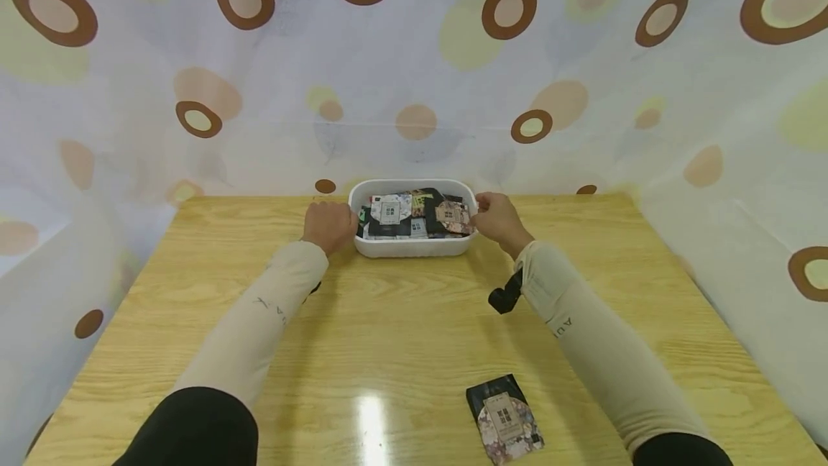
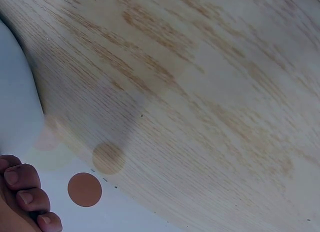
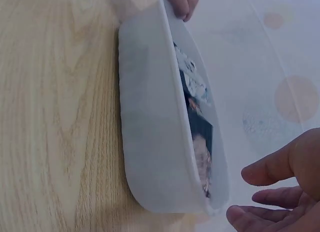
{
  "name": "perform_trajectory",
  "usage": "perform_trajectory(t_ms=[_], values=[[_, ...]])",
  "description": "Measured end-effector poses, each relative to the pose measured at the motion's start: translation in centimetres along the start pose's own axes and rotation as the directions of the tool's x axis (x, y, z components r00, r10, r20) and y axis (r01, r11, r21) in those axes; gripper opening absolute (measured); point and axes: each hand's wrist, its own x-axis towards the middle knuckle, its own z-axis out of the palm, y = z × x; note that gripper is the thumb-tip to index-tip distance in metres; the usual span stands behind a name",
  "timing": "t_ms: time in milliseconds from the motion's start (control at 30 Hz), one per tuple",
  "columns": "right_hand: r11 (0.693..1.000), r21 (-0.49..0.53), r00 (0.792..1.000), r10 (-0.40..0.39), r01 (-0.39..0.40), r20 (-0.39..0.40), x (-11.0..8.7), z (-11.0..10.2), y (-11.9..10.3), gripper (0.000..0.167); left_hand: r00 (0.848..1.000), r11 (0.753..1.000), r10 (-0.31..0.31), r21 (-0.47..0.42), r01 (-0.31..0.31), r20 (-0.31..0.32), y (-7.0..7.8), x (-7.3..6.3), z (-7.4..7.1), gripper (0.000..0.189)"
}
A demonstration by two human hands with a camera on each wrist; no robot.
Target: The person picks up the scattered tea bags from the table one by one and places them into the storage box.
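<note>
A white plastic bin [image 1: 414, 248] stands at the back edge of the table, filled with several flat printed packets [image 1: 391, 209]. At its left end, my left hand [image 1: 330, 226] grips the rim with curled fingers; the left wrist view shows only those fingers [image 2: 31, 192] beside the bin's pale wall. My right hand [image 1: 499, 220] is at the right end. In the right wrist view its thumb and fingers [image 3: 272, 167] are spread apart, fingertips right by the rim, with nothing held between them.
A dark packet with a floral print [image 1: 506, 419] lies alone near the front of the wooden table [image 1: 388, 322]. Patterned white cloth [image 1: 414, 56] hangs behind and along both sides. A black strap [image 1: 506, 295] dangles from the right wrist.
</note>
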Motion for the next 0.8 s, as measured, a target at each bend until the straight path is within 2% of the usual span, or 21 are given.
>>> perform_trajectory(t_ms=[100, 200, 267, 333, 433, 533, 633, 700, 800], values=[[0.997, -0.068, 0.999, -0.042, 0.044, 0.025, -1.5, -0.2, -0.3, 0.062, 1.000, 1.000, 0.001, 0.002, -0.001, -0.007, -0.1, 0.0, -0.2, 0.048], [0.980, -0.162, 0.990, -0.098, 0.114, 0.102, -3.7, -0.6, -0.3, 0.052, 1.000, 1.000, 0.006, -0.005, -0.006, 0.010, -0.1, 0.0, -0.3, 0.048], [0.962, -0.229, 0.976, -0.108, 0.151, 0.188, -5.6, -0.8, -0.2, 0.047, 1.000, 1.000, 0.007, -0.005, -0.006, 0.020, -0.2, 0.1, -0.4, 0.047], [0.935, -0.302, 0.953, -0.098, 0.187, 0.286, -7.6, -0.9, 0.3, 0.042, 1.000, 1.000, 0.004, -0.001, -0.004, 0.016, -0.2, 0.2, -0.4, 0.046], [0.886, -0.415, 0.924, -0.038, 0.208, 0.381, -10.5, -0.9, 1.6, 0.032, 1.000, 1.000, -0.003, 0.006, 0.003, 0.005, -0.2, 0.3, -0.6, 0.046], [0.814, -0.547, 0.923, 0.038, 0.194, 0.383, -13.1, -0.4, 3.4, 0.029, 1.000, 1.000, 0.000, 0.000, 0.000, -0.002, -0.1, 0.3, -0.7, 0.045], [0.770, -0.628, 0.927, 0.148, 0.111, 0.344, -15.3, 0.4, 5.1, 0.040, 1.000, 1.000, 0.005, -0.008, -0.005, 0.011, -0.1, 0.1, -0.7, 0.046], [0.756, -0.651, 0.926, 0.192, 0.071, 0.324, -16.2, 1.1, 5.9, 0.044, 1.000, 1.000, 0.005, -0.007, -0.005, 0.014, 0.0, 0.0, -0.7, 0.046], [0.747, -0.663, 0.933, 0.203, 0.049, 0.298, -17.0, 2.2, 6.7, 0.049, 1.000, 1.000, 0.003, -0.006, -0.003, 0.001, 0.0, 0.0, -0.5, 0.047]])
